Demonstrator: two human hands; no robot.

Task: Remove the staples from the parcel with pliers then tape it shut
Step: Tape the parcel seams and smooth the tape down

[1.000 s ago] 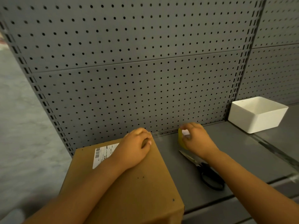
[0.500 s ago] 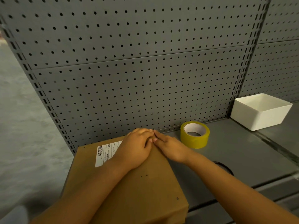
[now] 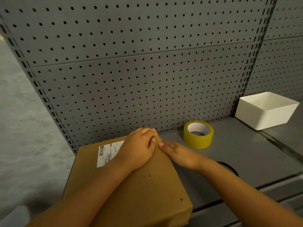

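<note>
A brown cardboard parcel [image 3: 139,190] with a white barcode label [image 3: 107,152] sits at the shelf's left end, with small holes in its top. My left hand [image 3: 139,148] lies on its far right corner, fingers curled over that corner. My right hand [image 3: 177,154] rests flat along the parcel's right top edge, its straight fingertips touching the left hand's. A yellow tape roll [image 3: 198,134] lies flat on the shelf to the right of both hands. A black tool handle [image 3: 227,165] pokes out from behind my right forearm; the rest of the tool is hidden.
A grey pegboard wall [image 3: 139,71] backs the grey metal shelf [image 3: 246,158]. An open white plastic bin [image 3: 265,110] stands at the back right. Grey floor [image 3: 24,128] lies to the left, below the shelf's end.
My right hand let go of the tape roll and moved left onto the parcel beside my left hand. Over the last half second both hands have stayed nearly still.
</note>
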